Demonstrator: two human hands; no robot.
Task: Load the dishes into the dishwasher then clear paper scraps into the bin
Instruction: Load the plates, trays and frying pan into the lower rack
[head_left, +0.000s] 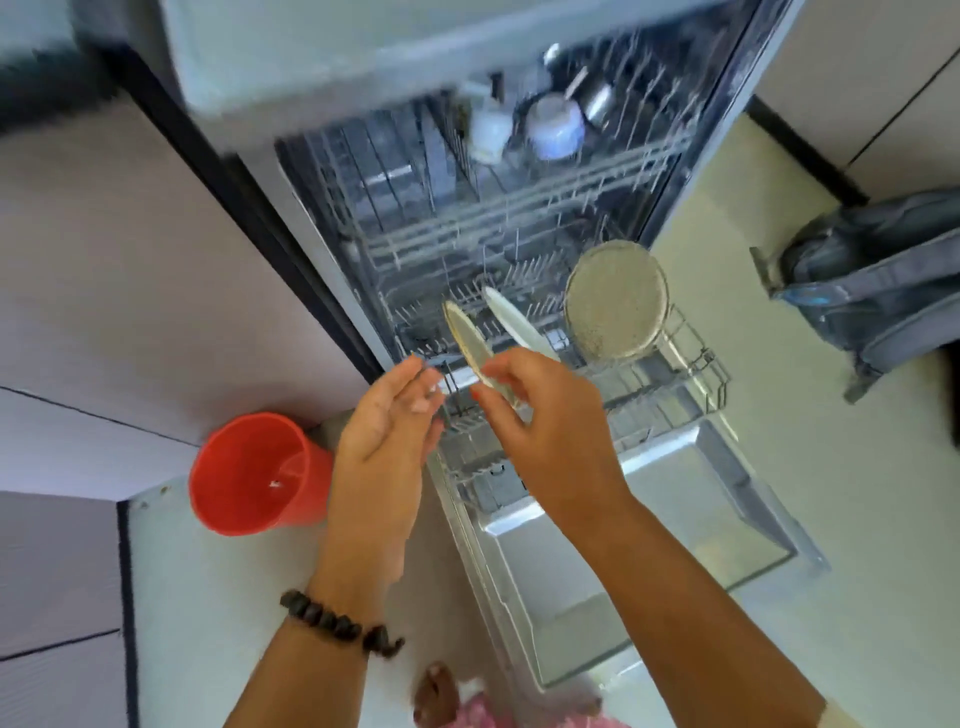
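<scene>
You cannot tell the items in the upper rack apart: motion blur smears the pale cups (count uncertain). Your right hand hides the lower edge of the small plate. Your foot is cut off at the bottom edge.

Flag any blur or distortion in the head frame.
Head view: motion blur smears the upper rack's white cups and the grey counter edge; wide-angle bends the open dishwasher door; right hand and its cream-rimmed plate are fairly sharp; lighting even.
</scene>
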